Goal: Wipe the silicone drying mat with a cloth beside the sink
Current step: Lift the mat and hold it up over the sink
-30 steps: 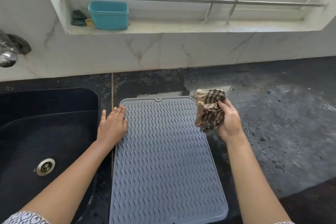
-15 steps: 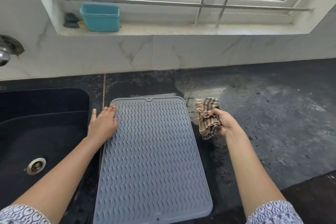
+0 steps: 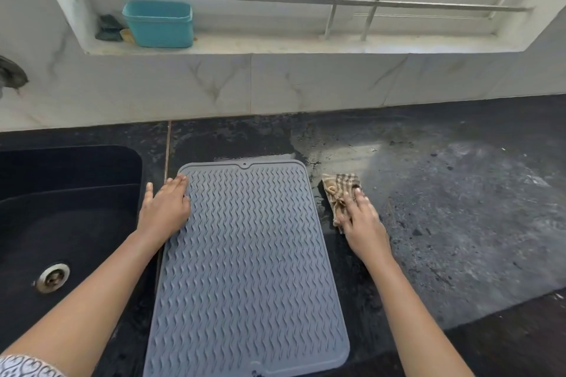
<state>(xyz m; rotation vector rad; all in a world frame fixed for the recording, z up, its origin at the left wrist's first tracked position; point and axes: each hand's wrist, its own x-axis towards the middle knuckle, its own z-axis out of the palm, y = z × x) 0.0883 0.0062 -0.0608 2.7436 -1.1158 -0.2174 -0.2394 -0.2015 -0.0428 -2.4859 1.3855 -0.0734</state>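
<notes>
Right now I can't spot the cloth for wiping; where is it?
The checked cloth lies on the dark counter, just right of the grey mat near its far right corner, under the right hand.

The grey silicone drying mat (image 3: 248,266) lies flat on the dark counter, its wavy ribs running lengthwise, the left hand (image 3: 164,208) pressed flat on its far left edge. A crumpled brown checked cloth (image 3: 338,191) sits just right of it, under the right hand (image 3: 361,223).
</notes>
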